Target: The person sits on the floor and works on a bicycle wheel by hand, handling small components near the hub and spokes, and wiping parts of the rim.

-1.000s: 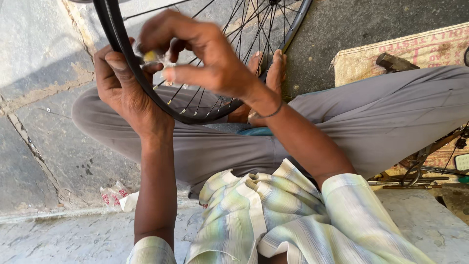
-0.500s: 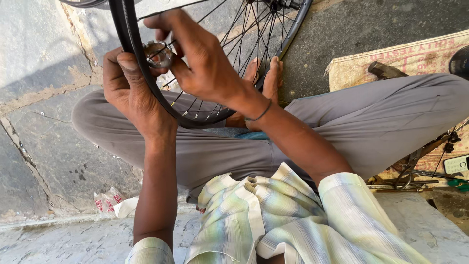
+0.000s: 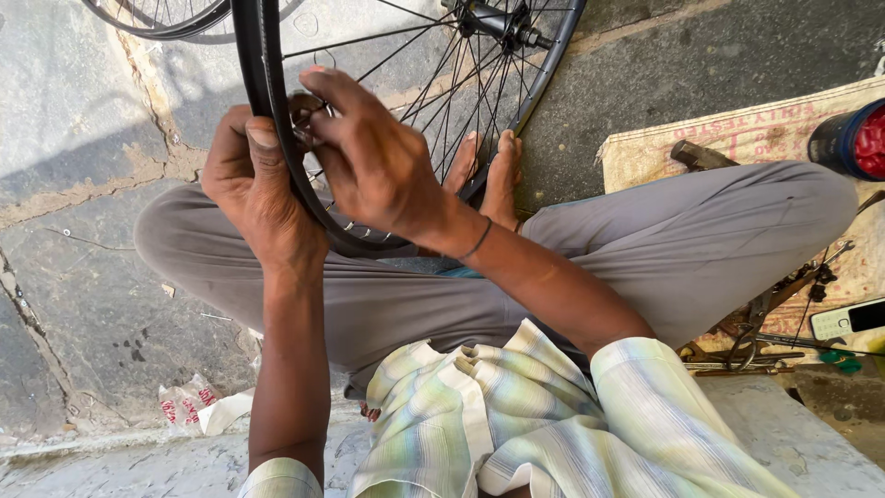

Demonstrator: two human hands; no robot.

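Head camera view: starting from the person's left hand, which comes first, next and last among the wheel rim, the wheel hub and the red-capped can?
From the left hand:
1. Wheel rim, gripped in that hand.
2. Wheel hub, top centre, behind the spokes.
3. Red-capped can, far right edge, on the sack mat.

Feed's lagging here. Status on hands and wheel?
Left hand grips the rim. Right hand pinches at a spoke by the rim; held thing hidden. Wheel upright over lap, feet behind it. Nothing blocking.

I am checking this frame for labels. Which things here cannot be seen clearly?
- Head view: the small part at the rim is covered by the right hand and left hand.
- The wheel's top is cut by the frame edge.
- The dark container is cut at the right edge.
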